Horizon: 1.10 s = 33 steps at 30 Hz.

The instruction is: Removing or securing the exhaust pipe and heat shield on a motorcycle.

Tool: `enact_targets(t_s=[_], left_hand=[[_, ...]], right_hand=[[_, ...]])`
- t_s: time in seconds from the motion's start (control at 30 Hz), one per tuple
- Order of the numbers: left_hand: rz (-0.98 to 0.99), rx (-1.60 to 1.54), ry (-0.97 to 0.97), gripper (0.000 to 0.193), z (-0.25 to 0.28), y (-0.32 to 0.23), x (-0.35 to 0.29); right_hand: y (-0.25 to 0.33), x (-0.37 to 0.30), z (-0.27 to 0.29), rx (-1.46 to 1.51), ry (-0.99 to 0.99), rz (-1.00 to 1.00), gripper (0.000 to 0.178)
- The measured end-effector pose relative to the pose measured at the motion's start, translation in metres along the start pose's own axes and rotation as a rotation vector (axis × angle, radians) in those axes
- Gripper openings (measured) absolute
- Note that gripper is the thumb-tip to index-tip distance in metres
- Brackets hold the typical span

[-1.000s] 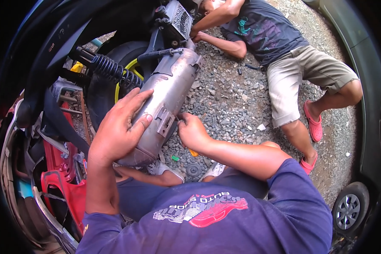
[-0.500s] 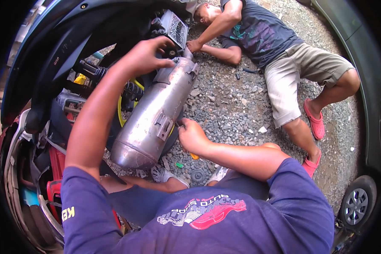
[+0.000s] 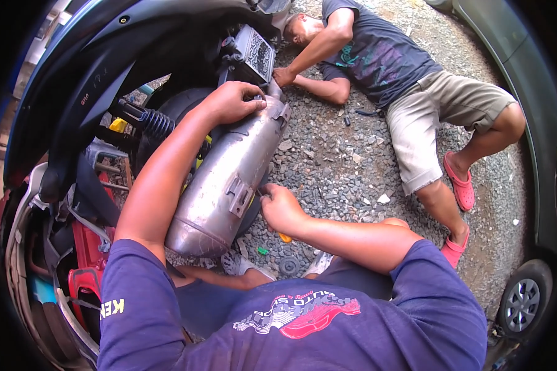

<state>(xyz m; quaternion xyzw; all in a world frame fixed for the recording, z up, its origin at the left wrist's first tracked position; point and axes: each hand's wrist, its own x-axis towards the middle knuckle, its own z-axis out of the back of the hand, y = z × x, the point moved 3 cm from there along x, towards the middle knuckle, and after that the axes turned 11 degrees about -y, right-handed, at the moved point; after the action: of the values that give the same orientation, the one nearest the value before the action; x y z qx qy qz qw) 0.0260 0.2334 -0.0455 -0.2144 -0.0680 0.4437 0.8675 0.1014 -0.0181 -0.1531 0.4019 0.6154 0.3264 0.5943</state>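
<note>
A scuffed metal exhaust muffler (image 3: 223, 179) lies at a slant beside a motorcycle's wheel and dark body. At its far end my left hand (image 3: 235, 102) rests against the metal, thumb and fingers curled close together; what they pinch, if anything, is hidden. My right hand (image 3: 283, 207) is closed beside the muffler's right side, near its bracket (image 3: 236, 195) and the dark tyre. Something small and dark is at its fingertips, too small to name. A co-worker's hand (image 3: 283, 76) is at the pipe (image 3: 274, 91) that leads into the muffler, below a patterned metal cover (image 3: 257, 54).
The co-worker (image 3: 384, 55) lies on the gravel (image 3: 334, 161) at the far right. A dark car (image 3: 507, 55) with a wheel (image 3: 523, 297) stands along the right. A shock absorber (image 3: 155, 120) and red parts (image 3: 86, 272) are at left. A small green piece (image 3: 263, 251) lies near my feet.
My left hand has come down onto the muffler's far end, and its fingers have drawn together. In the picture, the muffler sits slightly lower. My right hand stays near the same place.
</note>
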Motion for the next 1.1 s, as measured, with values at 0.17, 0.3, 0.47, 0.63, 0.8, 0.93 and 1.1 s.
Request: enact_targets(t_s=[0.17, 0.3, 0.47, 0.63, 0.8, 0.93, 1.1], left_hand=[[-0.097, -0.118, -0.148, 0.034, -0.001, 0.009, 0.005], [0.016, -0.088, -0.048, 0.034, -0.001, 0.002, 0.004], [0.040, -0.070, -0.084, 0.036, 0.003, -0.006, -0.003], [-0.018, -0.023, -0.226, 0.040, -0.003, -0.003, -0.013], [0.014, -0.064, -0.226, 0.035, -0.005, -0.003, -0.012], [-0.051, -0.048, -0.237, 0.033, -0.008, 0.000, -0.009], [-0.144, -0.104, -0.259, 0.026, -0.005, 0.002, -0.004]], right_hand=[[0.005, -0.001, -0.002, -0.019, 0.016, 0.000, 0.043], [0.004, -0.001, -0.002, -0.007, -0.001, -0.007, 0.042], [0.002, -0.002, -0.005, -0.009, -0.005, -0.012, 0.042], [0.003, -0.002, -0.003, -0.012, 0.023, -0.006, 0.043], [-0.004, 0.003, -0.003, -0.013, 0.037, -0.001, 0.044], [-0.003, 0.001, -0.005, 0.019, 0.018, -0.013, 0.045], [-0.004, 0.003, -0.004, 0.024, 0.036, -0.029, 0.046]])
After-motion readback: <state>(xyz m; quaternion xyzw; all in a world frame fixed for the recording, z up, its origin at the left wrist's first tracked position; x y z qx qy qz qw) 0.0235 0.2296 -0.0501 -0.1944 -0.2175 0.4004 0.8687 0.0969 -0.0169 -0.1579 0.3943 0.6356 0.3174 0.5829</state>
